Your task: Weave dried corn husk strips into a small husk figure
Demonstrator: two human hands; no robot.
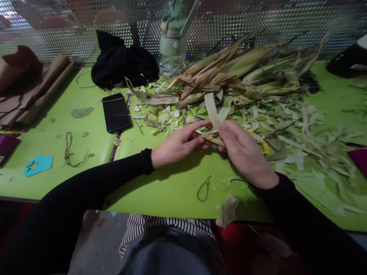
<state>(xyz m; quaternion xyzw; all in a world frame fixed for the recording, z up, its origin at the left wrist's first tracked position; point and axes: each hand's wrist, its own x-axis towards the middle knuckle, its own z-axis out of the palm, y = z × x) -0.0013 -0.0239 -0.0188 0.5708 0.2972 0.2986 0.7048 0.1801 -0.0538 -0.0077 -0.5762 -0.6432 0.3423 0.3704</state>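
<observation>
Both my hands meet over the green table point(172, 187) and pinch a folded corn husk piece point(214, 114) between them. My left hand point(179, 143) grips its lower end from the left with fingers closed. My right hand point(243, 151) is wrapped round the husk from the right; pale strips stick up above its fingers. Yellow scissors point(262, 145) lie partly hidden under my right hand.
A pile of dry corn husks point(243, 74) lies behind my hands, with several scraps point(301, 133) strewn to the right. A black phone point(116, 112), a black cloth point(123, 63), a green bottle point(173, 42), brown paper point(28, 84) and a blue star cutout point(38, 165) are on the left.
</observation>
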